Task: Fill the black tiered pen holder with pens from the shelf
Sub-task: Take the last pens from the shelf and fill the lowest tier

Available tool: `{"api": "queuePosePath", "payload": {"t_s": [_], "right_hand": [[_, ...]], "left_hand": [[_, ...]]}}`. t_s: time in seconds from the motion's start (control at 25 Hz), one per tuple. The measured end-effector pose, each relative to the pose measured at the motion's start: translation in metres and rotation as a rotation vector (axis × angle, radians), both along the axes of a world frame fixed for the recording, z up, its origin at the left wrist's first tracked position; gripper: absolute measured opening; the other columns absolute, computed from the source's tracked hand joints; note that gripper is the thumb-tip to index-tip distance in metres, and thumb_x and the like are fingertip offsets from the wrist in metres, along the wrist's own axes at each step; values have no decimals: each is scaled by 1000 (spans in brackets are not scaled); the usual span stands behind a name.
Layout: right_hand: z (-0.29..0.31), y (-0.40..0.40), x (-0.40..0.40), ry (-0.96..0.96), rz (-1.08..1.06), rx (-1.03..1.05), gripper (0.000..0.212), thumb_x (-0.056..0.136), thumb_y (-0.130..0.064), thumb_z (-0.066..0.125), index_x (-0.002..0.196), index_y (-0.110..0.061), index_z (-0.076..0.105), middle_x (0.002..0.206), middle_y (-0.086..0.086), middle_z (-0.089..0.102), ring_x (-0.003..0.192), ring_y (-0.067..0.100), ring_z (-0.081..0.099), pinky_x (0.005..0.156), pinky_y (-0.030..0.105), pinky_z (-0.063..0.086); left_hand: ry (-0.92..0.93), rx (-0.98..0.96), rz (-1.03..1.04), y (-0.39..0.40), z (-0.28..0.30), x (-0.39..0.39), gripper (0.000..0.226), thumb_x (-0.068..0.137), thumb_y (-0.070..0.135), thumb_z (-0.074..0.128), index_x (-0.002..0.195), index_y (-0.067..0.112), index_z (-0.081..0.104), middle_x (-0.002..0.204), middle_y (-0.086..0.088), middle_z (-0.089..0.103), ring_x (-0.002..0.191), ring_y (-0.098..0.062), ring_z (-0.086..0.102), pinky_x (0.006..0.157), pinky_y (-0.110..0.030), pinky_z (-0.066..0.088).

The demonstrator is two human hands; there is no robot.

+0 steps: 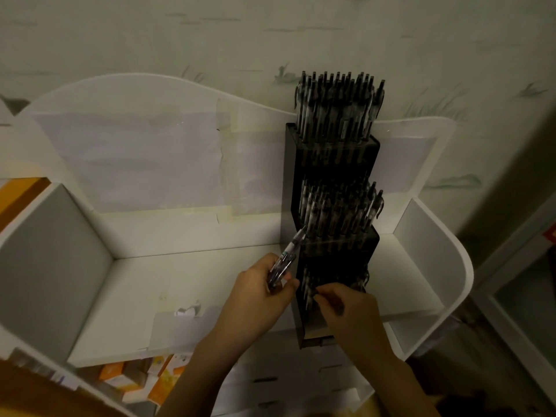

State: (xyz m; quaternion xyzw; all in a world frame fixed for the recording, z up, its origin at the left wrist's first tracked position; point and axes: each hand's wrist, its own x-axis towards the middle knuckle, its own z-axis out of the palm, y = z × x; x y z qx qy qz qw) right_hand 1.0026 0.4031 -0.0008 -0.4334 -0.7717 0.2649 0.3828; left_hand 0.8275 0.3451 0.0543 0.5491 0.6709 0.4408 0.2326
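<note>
Right hand (350, 308) pinches a pen into the holder (334, 242) bottom tier; my left hand (258, 299) clasps spare pens (284, 260) ready.

My black tiered pen holder (334, 164) stands upright on the white shelf (186, 275), its top two tiers packed with dark pens (337, 106). The lowest tier is only partly filled.

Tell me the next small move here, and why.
Probably seat the pen that the right hand pinches into the bottom tier of the black holder. The two upper tiers look packed, this one shows room, and the left hand holds more pens.
</note>
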Motion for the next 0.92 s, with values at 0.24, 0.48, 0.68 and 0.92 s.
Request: {"api": "queuePosePath", "payload": {"t_s": [0.24, 0.48, 0.68, 0.92], "right_hand": [[36, -7, -3, 213, -26, -5, 22, 83, -23, 73, 105, -20, 73, 87, -18, 72, 82, -3, 68, 73, 10, 53], [69, 0, -13, 576, 84, -403, 12, 86, -16, 68, 88, -25, 75, 83, -5, 76, 78, 8, 72, 66, 15, 54], [85, 7, 0, 707, 7, -395, 14, 83, -21, 68, 93, -15, 75, 86, 4, 76, 81, 18, 72, 73, 26, 59], [98, 10, 29, 683, -109, -78, 14, 86, -18, 70, 83, -31, 75, 78, -5, 76, 74, 10, 73, 69, 14, 55]], "left_hand": [[-5, -4, -69, 0, 2, 7, 17, 87, 24, 68, 78, 28, 54, 63, 13, 57, 54, 0, 52, 49, -10, 39], [0, -20, -151, 1, 2, 19, 20, 86, 23, 67, 76, 31, 52, 65, 21, 59, 53, 0, 53, 49, -14, 40], [17, -26, -167, 2, 3, 19, 21, 86, 30, 68, 75, 33, 51, 62, 22, 57, 53, 1, 51, 49, -11, 36], [5, -56, -93, 4, 5, 11, 24, 89, 41, 64, 73, 32, 49, 60, 24, 55, 54, 2, 51, 49, -9, 36]]}}
